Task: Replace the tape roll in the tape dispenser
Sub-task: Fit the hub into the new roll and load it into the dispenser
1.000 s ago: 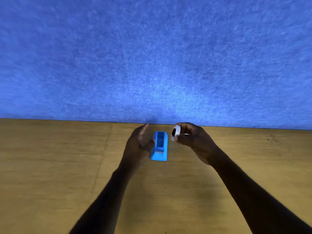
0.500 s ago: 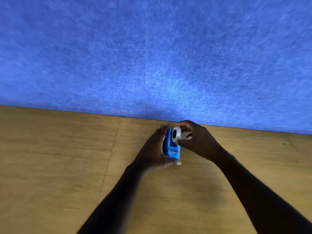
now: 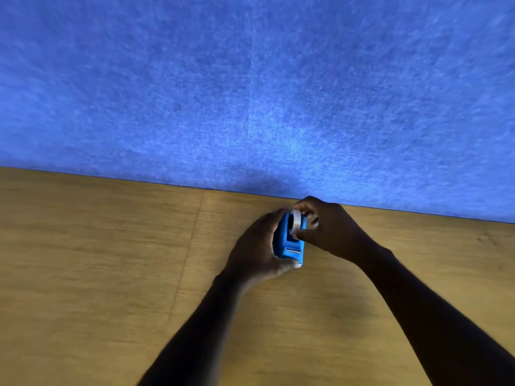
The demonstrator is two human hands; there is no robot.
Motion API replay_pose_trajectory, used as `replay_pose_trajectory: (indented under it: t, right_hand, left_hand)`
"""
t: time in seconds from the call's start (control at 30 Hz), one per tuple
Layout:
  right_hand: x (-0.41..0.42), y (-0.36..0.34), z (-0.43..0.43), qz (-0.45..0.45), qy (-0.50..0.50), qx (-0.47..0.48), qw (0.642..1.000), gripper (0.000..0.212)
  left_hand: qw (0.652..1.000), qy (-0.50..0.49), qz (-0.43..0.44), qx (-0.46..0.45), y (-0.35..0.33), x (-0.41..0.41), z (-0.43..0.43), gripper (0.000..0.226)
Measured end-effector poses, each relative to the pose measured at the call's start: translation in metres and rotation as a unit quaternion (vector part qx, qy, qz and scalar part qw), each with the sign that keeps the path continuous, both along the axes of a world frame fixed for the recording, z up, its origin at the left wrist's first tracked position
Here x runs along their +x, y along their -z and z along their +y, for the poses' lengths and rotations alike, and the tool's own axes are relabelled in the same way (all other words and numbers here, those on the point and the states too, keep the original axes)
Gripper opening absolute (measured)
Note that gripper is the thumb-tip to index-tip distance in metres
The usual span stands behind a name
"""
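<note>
My right hand point(image 3: 331, 229) has brought the tape roll point(image 3: 296, 220) onto the dispenser point(image 3: 289, 240), pinching it; my left hand point(image 3: 256, 246), at nine o'clock, clasps the dispenser on the desk point(image 3: 111, 260).

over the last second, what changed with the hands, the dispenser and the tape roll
The left hand, which only rested beside the tape dispenser, has closed around its left side. The right hand carried the tape roll leftward from beside the dispenser to its open top; whether the roll is seated cannot be told. The right hand kept its pinch on the roll, and the dispenser stayed on the wooden table.
</note>
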State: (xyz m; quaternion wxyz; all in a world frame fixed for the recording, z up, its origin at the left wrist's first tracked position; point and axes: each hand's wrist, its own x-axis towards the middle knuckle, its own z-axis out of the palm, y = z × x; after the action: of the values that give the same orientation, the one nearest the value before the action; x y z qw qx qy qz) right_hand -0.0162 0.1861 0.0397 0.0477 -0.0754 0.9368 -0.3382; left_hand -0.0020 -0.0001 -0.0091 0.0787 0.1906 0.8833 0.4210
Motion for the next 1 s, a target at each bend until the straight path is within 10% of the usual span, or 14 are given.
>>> replay_pose_trajectory:
  t: [0.53, 1.0]
  right_hand:
    - [0.004, 0.008, 0.0, 0.025, -0.023, 0.006, 0.999, 0.052]
    - [0.007, -0.001, -0.004, 0.15, 0.008, -0.008, 0.989, 0.011]
  left_hand:
    - [1.0, -0.007, 0.008, 0.002, 0.002, 0.001, 0.0, 0.106]
    - [0.999, -0.023, 0.035, 0.014, 0.008, -0.002, 0.001, 0.073]
